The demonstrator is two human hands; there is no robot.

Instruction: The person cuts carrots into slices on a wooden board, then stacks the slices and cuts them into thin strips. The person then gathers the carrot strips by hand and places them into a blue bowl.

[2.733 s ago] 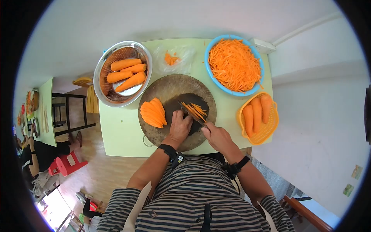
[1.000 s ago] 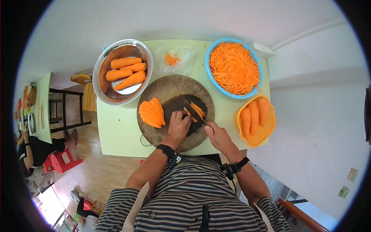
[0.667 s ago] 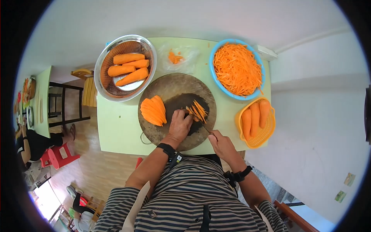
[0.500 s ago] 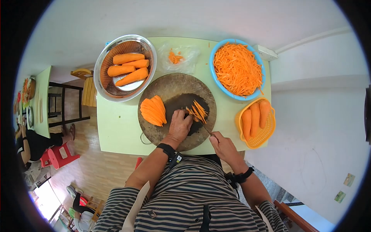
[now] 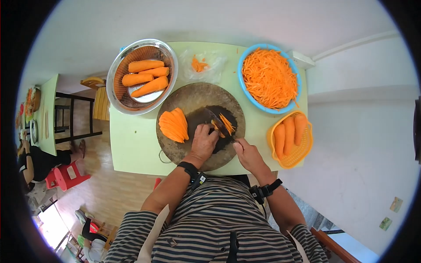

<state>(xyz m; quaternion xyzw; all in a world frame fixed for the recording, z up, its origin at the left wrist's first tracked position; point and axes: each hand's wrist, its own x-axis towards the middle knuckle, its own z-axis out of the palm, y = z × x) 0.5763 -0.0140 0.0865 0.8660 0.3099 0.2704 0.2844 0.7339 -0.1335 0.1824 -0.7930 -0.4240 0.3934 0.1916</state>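
Observation:
On the round wooden chopping board (image 5: 193, 94), my left hand (image 5: 204, 141) presses its curled fingers onto carrot slices, largely hidden beneath them. My right hand (image 5: 249, 154) grips the handle of a dark-bladed kitchen knife (image 5: 222, 127). Its blade lies alongside my left fingertips, tilted across the carrot. Thin carrot strips (image 5: 227, 124) lie just right of the blade. A fanned pile of carrot slices (image 5: 173, 125) rests at the board's left side, apart from my left hand.
A metal colander bowl (image 5: 111, 90) with several whole carrots stands back left. Beside it lies a plastic bag (image 5: 215, 72) with carrot scraps. At right are a blue basin (image 5: 240, 78) of shredded carrot and a yellow basket (image 5: 307, 151) with three carrots. A person (image 5: 41, 164) sits far left.
My right hand has moved slightly up and left, and the knife blade has turned so its side shows more. My left hand stays in nearly the same place.

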